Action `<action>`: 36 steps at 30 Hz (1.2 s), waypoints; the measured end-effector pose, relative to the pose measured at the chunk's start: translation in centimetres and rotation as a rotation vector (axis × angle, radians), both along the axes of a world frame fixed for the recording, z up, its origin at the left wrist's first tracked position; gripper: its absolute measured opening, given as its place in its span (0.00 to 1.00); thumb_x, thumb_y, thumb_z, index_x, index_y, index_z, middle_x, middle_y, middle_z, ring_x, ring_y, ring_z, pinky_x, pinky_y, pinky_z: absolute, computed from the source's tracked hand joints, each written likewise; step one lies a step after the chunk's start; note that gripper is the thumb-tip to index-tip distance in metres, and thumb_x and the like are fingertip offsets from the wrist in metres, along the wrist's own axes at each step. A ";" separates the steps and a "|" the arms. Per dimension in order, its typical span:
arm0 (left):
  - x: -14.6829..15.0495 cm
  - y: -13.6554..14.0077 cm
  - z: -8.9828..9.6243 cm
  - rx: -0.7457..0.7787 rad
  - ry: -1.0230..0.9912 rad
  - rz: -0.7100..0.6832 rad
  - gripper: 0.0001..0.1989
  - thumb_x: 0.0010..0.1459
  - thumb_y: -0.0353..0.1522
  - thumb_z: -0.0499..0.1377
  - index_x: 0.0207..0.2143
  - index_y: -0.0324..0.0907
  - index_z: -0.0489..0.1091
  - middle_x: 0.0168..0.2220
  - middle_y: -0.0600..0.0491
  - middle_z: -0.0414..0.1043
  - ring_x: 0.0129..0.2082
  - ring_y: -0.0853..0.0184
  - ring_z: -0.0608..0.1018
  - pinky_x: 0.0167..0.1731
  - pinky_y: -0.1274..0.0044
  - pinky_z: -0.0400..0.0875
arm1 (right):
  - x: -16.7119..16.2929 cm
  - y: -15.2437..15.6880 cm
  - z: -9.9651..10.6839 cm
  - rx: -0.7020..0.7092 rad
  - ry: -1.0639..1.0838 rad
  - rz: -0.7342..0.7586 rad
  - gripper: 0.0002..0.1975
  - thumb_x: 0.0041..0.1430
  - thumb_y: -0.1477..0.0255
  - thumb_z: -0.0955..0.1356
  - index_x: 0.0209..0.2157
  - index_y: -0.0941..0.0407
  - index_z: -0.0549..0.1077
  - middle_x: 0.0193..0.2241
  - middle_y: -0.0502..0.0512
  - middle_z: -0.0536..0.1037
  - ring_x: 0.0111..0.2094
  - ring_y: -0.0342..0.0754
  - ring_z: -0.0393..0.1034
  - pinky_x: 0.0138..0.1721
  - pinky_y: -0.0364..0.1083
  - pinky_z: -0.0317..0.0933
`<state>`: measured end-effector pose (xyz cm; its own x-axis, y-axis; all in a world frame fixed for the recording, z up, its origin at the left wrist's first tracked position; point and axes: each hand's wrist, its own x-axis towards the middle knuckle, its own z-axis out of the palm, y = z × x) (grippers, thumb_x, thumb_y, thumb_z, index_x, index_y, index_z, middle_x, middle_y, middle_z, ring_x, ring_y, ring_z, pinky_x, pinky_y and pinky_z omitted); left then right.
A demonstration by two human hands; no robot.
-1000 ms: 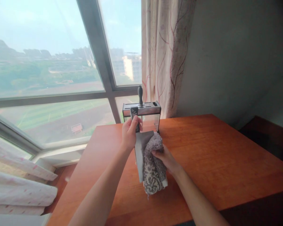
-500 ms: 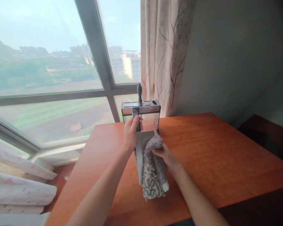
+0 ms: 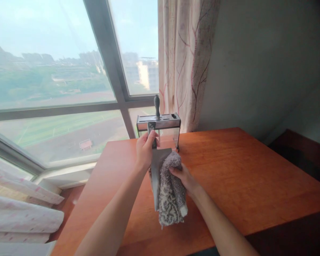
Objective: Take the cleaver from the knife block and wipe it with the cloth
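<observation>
My left hand [image 3: 145, 147] is closed around the dark handle of a cleaver [image 3: 156, 174]. Its broad grey blade points back toward me, above the table. Against the blade's right side, my right hand [image 3: 186, 179] grips a fuzzy grey-and-white cloth [image 3: 169, 199]. The cloth is bunched at the top, and its patterned end hangs down past the blade. It covers part of the blade, so any contact behind it is hidden. Just beyond my left hand stands a knife block [image 3: 170, 123] with clear sides, one dark handle [image 3: 156, 106] sticking up from its top.
The reddish-brown wooden table [image 3: 229, 170] extends right and toward me. A large window [image 3: 56, 106] lies beyond its left side. A patterned curtain [image 3: 188, 64] hangs behind the knife block, and more curtain fabric [image 3: 24, 217] is at lower left.
Both hands, the cleaver and the cloth have shifted slightly left in the view. Both grips are kept, and the cloth stays against the blade.
</observation>
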<state>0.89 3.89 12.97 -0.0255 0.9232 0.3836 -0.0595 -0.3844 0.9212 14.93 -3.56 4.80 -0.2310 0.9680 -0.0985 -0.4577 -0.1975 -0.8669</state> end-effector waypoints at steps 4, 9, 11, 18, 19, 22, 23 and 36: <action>-1.8 1.0 0.3 0.013 -0.114 0.068 0.16 0.59 0.44 0.56 0.29 0.40 0.69 0.17 0.57 0.67 0.17 0.73 0.66 0.19 0.80 0.58 | -0.1 -0.1 0.0 0.046 -0.044 0.125 0.18 0.43 0.63 0.77 0.35 0.57 0.77 0.31 0.53 0.80 0.33 0.50 0.74 0.39 0.48 0.65; -3.4 1.7 0.8 0.040 -0.189 0.149 0.16 0.59 0.44 0.56 0.29 0.39 0.70 0.18 0.57 0.66 0.17 0.74 0.67 0.19 0.80 0.59 | 0.1 -0.1 0.1 0.045 -0.043 0.228 0.19 0.42 0.64 0.77 0.36 0.58 0.77 0.32 0.53 0.80 0.33 0.48 0.73 0.41 0.48 0.64; -3.4 1.8 0.8 0.030 -0.199 0.159 0.16 0.59 0.43 0.56 0.29 0.40 0.70 0.18 0.57 0.66 0.17 0.74 0.66 0.19 0.80 0.58 | 0.2 -0.1 0.2 0.042 -0.048 0.241 0.19 0.41 0.64 0.78 0.36 0.58 0.77 0.32 0.53 0.80 0.33 0.48 0.73 0.42 0.48 0.64; -1.1 1.2 -0.3 -0.078 -0.127 0.054 0.16 0.57 0.44 0.57 0.29 0.40 0.69 0.18 0.57 0.65 0.18 0.73 0.65 0.20 0.81 0.58 | 0.4 0.2 0.0 0.024 -0.006 0.195 0.18 0.46 0.62 0.76 0.37 0.58 0.77 0.32 0.53 0.80 0.33 0.48 0.74 0.39 0.45 0.63; -0.7 0.9 -0.4 -0.084 -0.106 0.035 0.16 0.58 0.44 0.56 0.28 0.40 0.69 0.18 0.57 0.65 0.19 0.73 0.65 0.21 0.81 0.58 | 0.4 0.2 -0.1 0.019 0.003 0.184 0.18 0.47 0.62 0.76 0.37 0.58 0.77 0.32 0.53 0.80 0.33 0.48 0.74 0.39 0.45 0.64; 0.5 0.0 -0.8 -0.077 -0.039 0.008 0.16 0.59 0.44 0.55 0.28 0.40 0.68 0.19 0.57 0.65 0.20 0.72 0.66 0.24 0.81 0.60 | 0.6 0.4 -0.3 0.007 0.054 0.135 0.16 0.47 0.63 0.75 0.36 0.57 0.77 0.32 0.53 0.80 0.33 0.49 0.74 0.38 0.46 0.64; 0.7 -0.2 -0.8 -0.074 -0.018 0.000 0.16 0.59 0.44 0.55 0.28 0.40 0.68 0.19 0.57 0.65 0.20 0.72 0.66 0.24 0.80 0.60 | 0.7 0.4 -0.3 0.003 0.073 0.119 0.16 0.48 0.63 0.75 0.37 0.57 0.77 0.31 0.53 0.80 0.33 0.49 0.74 0.38 0.46 0.64; 0.8 -0.4 -1.2 0.007 0.178 -0.124 0.16 0.62 0.43 0.51 0.29 0.41 0.66 0.18 0.57 0.66 0.20 0.70 0.69 0.25 0.79 0.61 | 0.3 0.4 -0.2 -0.006 0.132 -0.006 0.15 0.50 0.64 0.74 0.38 0.57 0.75 0.31 0.53 0.80 0.30 0.49 0.74 0.38 0.48 0.65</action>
<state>1.72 3.51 11.80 0.1572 0.9123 0.3781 0.0568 -0.3906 0.9188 15.26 -3.16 4.64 -0.2362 0.9689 -0.0739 -0.5691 -0.1996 -0.7977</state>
